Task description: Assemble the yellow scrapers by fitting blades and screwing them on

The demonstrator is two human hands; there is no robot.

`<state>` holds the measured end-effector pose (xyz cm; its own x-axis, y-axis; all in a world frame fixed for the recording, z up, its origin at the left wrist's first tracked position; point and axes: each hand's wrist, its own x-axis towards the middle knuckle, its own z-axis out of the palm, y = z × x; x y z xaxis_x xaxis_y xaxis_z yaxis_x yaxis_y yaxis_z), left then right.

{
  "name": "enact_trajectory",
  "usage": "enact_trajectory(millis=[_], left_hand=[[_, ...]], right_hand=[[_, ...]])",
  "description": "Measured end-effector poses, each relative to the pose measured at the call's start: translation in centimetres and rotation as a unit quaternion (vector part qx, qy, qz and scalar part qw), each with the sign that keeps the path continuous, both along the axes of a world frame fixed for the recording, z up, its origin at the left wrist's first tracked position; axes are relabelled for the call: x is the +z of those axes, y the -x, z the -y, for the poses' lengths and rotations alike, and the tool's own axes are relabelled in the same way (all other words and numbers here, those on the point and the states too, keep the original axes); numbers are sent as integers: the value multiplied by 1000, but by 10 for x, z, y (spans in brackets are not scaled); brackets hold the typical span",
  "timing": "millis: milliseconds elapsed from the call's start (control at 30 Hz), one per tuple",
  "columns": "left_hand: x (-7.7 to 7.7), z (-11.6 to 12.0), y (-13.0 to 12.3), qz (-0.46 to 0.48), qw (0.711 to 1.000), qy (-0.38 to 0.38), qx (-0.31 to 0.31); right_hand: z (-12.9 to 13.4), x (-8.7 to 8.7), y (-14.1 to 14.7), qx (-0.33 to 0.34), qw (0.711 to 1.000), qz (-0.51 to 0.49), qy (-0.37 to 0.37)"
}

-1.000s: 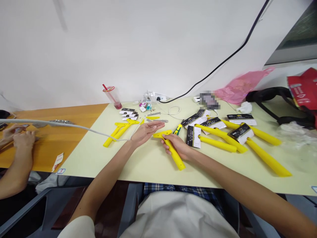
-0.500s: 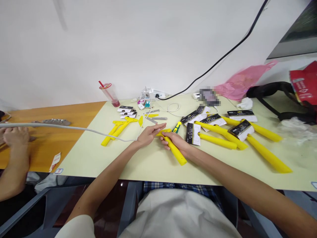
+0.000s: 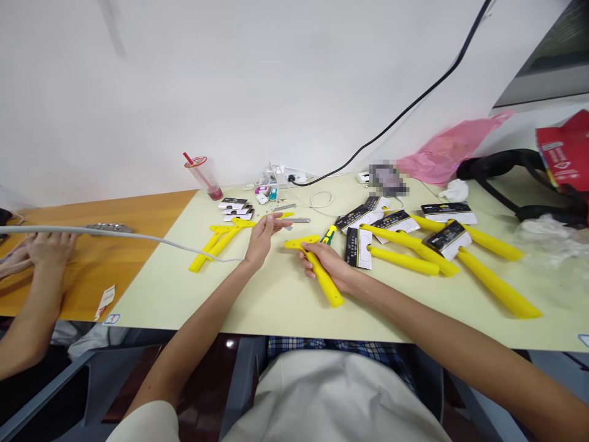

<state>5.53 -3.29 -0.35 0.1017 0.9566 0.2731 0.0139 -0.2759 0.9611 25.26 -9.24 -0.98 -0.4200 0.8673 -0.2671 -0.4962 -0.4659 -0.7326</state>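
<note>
Right grip (image 3: 324,261): closed around a yellow plastic handle (image 3: 329,288) resting on the table (image 3: 276,307).
Left grip (image 3: 262,240): open, empty, over the table.
Rest: more handles (image 3: 494,282) lie among black-and-white cards (image 3: 358,248), right.

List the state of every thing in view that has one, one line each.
Left hand: open, fingers spread, holding nothing.
Right hand: closed around a yellow grip.
Yellow plastic tool: held in the right hand.
Drink cup: upright, red liquid at the bottom, straw in.
Pink plastic bag: crumpled.
Power strip: plugged with cables.
</note>
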Motion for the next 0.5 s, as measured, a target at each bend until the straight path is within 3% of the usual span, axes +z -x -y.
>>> enact_trajectory(millis=[267, 367, 500], left_hand=[[-15, -24, 24, -76, 989, 127, -2], [-16, -26, 27, -167, 983, 73, 10], [-14, -32, 26, -298, 954, -28, 17]], right_hand=[[-1, 0, -3, -56, 998, 5, -23], [-2, 0, -3, -54, 998, 5, -16], [-2, -1, -2, -51, 999, 0, -10]])
